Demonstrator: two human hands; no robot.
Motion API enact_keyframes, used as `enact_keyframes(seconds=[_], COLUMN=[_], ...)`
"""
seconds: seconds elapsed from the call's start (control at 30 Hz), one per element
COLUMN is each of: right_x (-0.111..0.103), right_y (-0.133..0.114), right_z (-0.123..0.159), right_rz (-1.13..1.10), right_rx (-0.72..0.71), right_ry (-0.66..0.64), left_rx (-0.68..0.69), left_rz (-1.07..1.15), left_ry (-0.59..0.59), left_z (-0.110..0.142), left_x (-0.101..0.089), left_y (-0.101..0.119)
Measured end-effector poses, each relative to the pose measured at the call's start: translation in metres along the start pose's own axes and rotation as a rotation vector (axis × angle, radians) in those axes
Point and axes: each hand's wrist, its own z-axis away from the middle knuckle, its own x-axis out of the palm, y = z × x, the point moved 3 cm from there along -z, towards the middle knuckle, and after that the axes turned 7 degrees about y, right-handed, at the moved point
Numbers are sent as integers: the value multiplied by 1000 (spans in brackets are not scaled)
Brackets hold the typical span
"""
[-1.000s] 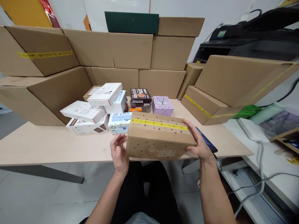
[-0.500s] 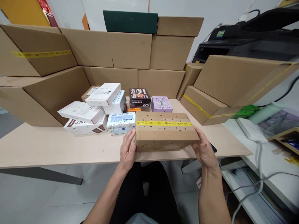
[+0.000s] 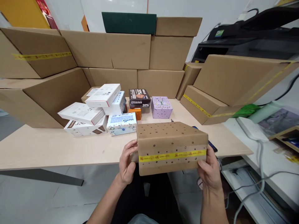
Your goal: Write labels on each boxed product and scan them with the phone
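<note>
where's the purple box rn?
Head view, just right of centre: the purple box sits on the table, right of the black box and beyond the dotted carton between the left hand and right hand.

Dotted box (image 3: 173, 147) in the lower middle is plain brown cardboard, pretty matt, with slick, plastic-looking tape (image 3: 173, 156) across it. Table (image 3: 79, 147) looks like smooth pale wood, low sheen. Purple box (image 3: 161, 107) mid-frame seems smooth printed card; printer (image 3: 247, 45) upper right is black plastic; trousers (image 3: 163, 199) at bottom, matt cloth.
</note>
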Motion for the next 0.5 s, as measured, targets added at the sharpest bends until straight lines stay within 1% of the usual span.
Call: enact_keyframes(seconds=[0.07,0.13,0.23,0.33,0.5], right_x=[-7,-11,-10,-2,12], right_y=[4,8,10,10,9], right_z=[7,11,11,6,-3], right_rz=[27,53,79,127,189], right_rx=[13,4,-17,-21,-17], right_ry=[-14,2,28,21,-4], left_rx=[8,28,33,-39,-188], left_rz=[-8,-35,-72,-110,-176], left_ry=[-24,-59,-86,-69,-43], left_z=[4,4,-1,-8,-16], left_x=[2,6,14,18,18], left_y=[1,1,-1,-6,-8])
